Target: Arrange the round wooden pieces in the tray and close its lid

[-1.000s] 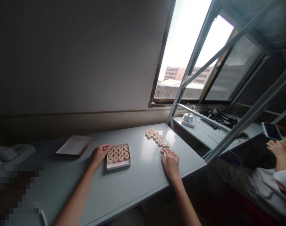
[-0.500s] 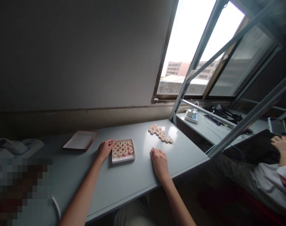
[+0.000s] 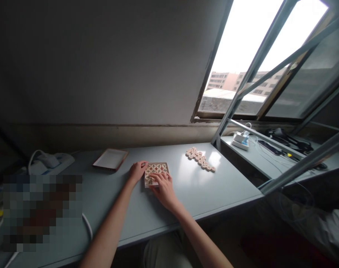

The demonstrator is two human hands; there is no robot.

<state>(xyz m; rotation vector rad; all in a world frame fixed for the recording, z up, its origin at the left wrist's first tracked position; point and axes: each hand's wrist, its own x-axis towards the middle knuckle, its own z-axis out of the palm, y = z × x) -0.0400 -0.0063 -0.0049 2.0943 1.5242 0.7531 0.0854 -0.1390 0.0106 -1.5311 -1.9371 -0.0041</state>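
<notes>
A small white box [image 3: 147, 186] holds Chinese chess pieces [image 3: 159, 167] in rows, round and pale with characters on top. My left hand [image 3: 137, 171] is closed on the box's left side near its far corner. Over the near part of the box is my right hand [image 3: 165, 190], thumb and forefinger closed around one chess piece [image 3: 150, 182] at the near left corner. My right fingers hide part of the nearer rows. Further right on the table, a loose group of chess pieces [image 3: 200, 159] lies flat in a slanting band.
A red-edged box lid [image 3: 111, 159] lies inside up at the back left of the grey table [image 3: 214, 197]. Power strips [image 3: 57, 162] with cables stand at the far left. A metal bed frame [image 3: 242, 93] rises at the right, beside another desk [image 3: 253, 158] with a power strip and cables.
My right hand has moved left from the bare table to the box, bringing a piece to its near left corner. My left hand stays at the box. The view has turned left.
</notes>
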